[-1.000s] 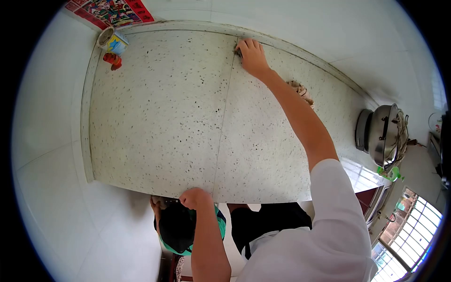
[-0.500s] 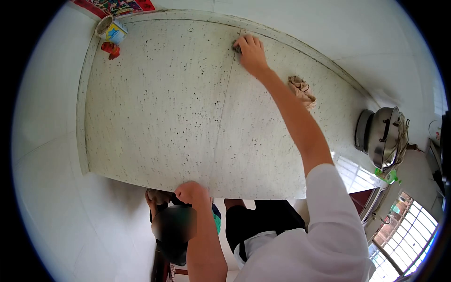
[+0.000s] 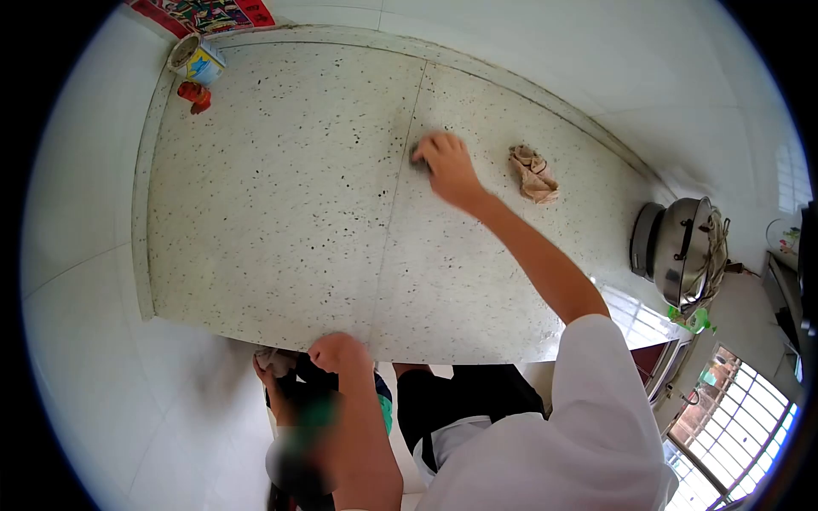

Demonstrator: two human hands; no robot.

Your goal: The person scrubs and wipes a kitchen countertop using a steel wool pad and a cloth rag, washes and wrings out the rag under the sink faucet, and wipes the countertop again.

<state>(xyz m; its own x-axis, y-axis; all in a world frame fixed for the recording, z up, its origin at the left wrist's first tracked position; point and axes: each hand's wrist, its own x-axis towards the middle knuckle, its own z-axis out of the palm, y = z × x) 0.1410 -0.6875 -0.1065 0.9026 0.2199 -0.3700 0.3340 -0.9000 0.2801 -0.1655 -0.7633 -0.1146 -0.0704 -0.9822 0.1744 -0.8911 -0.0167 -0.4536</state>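
Note:
My right hand (image 3: 446,169) is closed round a dark scouring pad (image 3: 417,157), pressed on the speckled countertop (image 3: 281,196) beside the seam; the pad is partly hidden by my fingers. My left hand (image 3: 339,352) rests at the front edge of the countertop, its fingers curled into a fist; what it holds, if anything, is hidden. To the right of my right hand lies a crumpled beige cloth (image 3: 534,175).
A can (image 3: 197,60) and a red object (image 3: 195,96) stand at the back left. On the right sits a metal pan (image 3: 684,251) with a cable. Another person (image 3: 311,426), partly blurred, is below the front edge near my left arm, holding a cloth (image 3: 275,361).
My right hand has moved from the back edge toward the front with the pad. My left hand has stayed at the front edge. The other person's head has moved lower.

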